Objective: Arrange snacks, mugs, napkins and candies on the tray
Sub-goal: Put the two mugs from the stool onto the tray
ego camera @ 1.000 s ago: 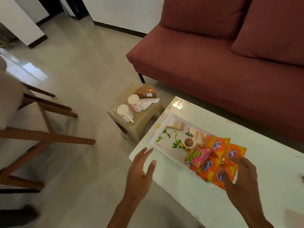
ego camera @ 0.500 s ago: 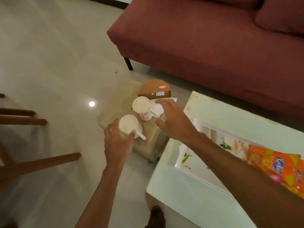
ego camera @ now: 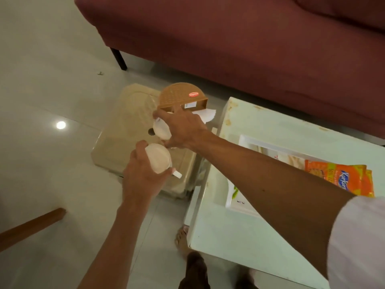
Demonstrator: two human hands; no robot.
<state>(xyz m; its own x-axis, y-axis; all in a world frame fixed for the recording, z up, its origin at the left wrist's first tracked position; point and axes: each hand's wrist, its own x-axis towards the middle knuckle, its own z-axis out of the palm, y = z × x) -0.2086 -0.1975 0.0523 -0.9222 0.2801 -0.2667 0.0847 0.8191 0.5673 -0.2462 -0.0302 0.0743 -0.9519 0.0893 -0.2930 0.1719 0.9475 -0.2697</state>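
Right of centre the white table (ego camera: pixel 239 236) carries the tray (ego camera: pixel 242 140), while at mid-frame the stool (ego camera: pixel 125 140) holds two stiff, breakable mugs, the left hand (ego camera: pixel 141 178) wrapped round one mug (ego camera: pixel 157 158), the right hand (ego camera: pixel 183 130) gripping the other mug (ego camera: pixel 160 132), best held by the body

A dark red fabric sofa (ego camera: pixel 239 38) stands behind a beige plastic stool (ego camera: pixel 125 130); a brown, probably wooden, chair leg (ego camera: pixel 31 226) crosses the pale glossy floor (ego camera: pixel 41 69).
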